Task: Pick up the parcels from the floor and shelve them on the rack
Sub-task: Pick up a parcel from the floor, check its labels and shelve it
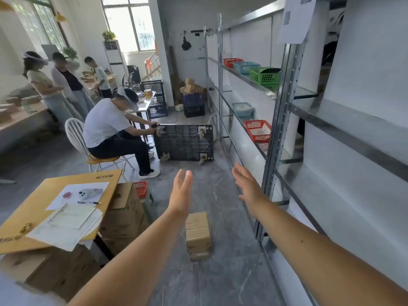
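Three or so parcels [198, 236] stacked upright on floor [220, 279], long axis vertical, beside rack [273, 155]. Left hand [181, 193], right hand [249, 186]: spread, empty.

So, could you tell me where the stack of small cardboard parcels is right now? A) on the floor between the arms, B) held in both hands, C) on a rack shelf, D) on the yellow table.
A: the parcels stand on the grey floor, below the open, empty left hand and right hand.
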Tool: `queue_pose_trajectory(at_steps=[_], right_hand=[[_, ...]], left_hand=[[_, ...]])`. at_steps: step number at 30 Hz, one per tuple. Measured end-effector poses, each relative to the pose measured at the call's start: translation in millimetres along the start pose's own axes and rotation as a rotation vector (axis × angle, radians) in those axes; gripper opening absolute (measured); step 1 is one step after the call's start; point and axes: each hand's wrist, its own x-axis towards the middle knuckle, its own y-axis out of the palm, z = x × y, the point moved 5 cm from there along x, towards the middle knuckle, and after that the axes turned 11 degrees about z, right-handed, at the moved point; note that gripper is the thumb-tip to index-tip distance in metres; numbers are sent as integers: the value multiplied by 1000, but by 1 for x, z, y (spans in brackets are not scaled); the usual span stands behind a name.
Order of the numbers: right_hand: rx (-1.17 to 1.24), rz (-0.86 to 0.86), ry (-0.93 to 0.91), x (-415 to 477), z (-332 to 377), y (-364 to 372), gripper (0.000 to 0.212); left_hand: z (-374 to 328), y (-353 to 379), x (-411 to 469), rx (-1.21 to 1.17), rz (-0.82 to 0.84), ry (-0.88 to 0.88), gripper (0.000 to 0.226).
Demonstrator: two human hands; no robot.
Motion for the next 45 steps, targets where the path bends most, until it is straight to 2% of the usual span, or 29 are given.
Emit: queue_pose_trajectory(at_steps=[3,6,8,11,14,20,37,45], right_hand=[[0,-6,47,3,-12,-12,94],[1,-1,88,5,-31,-19,93],[14,13,96,7,-41,-22,88],[55,31,107,15,-59,-25,70],[60,46,121,23,-71,-23,64],[83,55,159,47,-91,-12,65],[152,16,276,166,-133,67,62],[185,-11,356,202,-168,68,66]], left_hand=[[10,10,7,3,-11,-21,116],[31,16,13,-6,-30,-65,114],[44,19,17,-14,-37,-90,104],[62,23,25,-46,-78,-127,81],[76,24,30,-55,-96,-157,75],[101,10,46,-72,-120,-204,76],[147,-97,156,-192,-162,-343,77],[182,-121,189,-175,-175,-454,81]])
